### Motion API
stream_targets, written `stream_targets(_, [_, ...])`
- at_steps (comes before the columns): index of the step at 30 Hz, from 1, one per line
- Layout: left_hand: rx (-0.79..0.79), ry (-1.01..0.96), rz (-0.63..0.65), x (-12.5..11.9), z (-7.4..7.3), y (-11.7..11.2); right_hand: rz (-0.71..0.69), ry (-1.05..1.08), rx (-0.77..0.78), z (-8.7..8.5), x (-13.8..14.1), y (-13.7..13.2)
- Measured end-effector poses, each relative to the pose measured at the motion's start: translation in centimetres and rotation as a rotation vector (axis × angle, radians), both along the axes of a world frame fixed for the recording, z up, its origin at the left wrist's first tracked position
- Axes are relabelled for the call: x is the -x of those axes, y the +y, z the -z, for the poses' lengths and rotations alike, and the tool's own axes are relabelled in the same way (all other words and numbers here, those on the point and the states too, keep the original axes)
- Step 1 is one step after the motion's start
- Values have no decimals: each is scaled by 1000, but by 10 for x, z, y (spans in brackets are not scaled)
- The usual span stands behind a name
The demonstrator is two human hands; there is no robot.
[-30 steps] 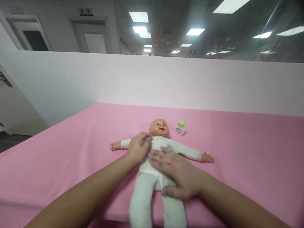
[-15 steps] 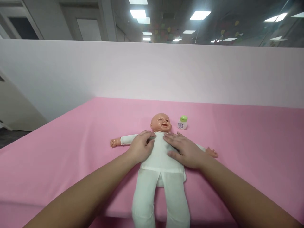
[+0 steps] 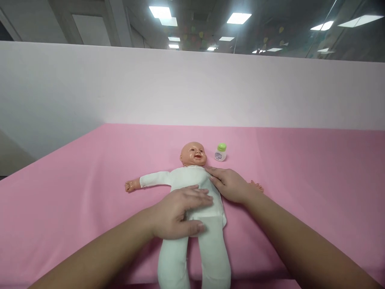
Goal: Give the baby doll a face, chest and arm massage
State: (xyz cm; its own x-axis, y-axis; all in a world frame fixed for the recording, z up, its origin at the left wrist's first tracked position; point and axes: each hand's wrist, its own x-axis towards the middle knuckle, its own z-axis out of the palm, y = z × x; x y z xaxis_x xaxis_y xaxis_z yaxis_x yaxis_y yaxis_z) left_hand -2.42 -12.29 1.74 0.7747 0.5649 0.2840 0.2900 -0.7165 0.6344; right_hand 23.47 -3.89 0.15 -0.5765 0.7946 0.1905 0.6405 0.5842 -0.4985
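At the near edge of the pink table [image 3: 60, 208], the 2 white cloth legs of a baby doll [image 3: 192, 188] run off the bottom of the view, side by side and slightly apart. The doll lies on its back near the middle of the table, head toward the far edge, dressed in a white suit. The left hand [image 3: 177, 210] lies flat and spread on the doll's belly and hip, fingers pointing toward the right edge, thumb across the top of the legs; it presses the cloth and grips nothing. Just beyond, the right hand [image 3: 230, 185] rests open on the doll's chest and shoulder on the right side, fingertips just below the neck, covering most of that arm so only the small plastic hand shows past the wrist. The doll's other arm stretches straight out toward the left edge, bare plastic fist at its end. Near the head, on the side toward the right edge, stands 1 small white bottle [image 3: 220, 153] with a green cap, upright and apart from the doll; its label carries print too small to read. The table's pink cover is smooth. Behind the far edge rises a plain pale partition [image 3: 192, 86], and above it a dark ceiling with lit rectangular panels.
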Motion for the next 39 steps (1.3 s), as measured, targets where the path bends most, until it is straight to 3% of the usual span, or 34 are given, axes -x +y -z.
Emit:
stream_targets(6, [-79,128,-263,7,14,24,-4,-36,38,-6,1,-5])
stream_targets(15, [-88,33,-633,27,24,41,-4,-187,-98,-18,6,-19])
stream_targets(17, [-83,36,-696,31,26,46,-91,-184,-151,-24,11,-32])
stream_targets(19, [-83,42,-728,32,28,48,-296,-157,-164,-31,19,-50])
stream_targets(22, [-92,38,-741,31,30,49,-595,-146,-79,-41,30,-75])
stream_targets(24, [-94,33,-749,29,32,48,-662,-153,-12,-42,35,-81])
stream_targets(39, [-86,86,-750,28,26,45,-151,-272,15,-13,10,-14])
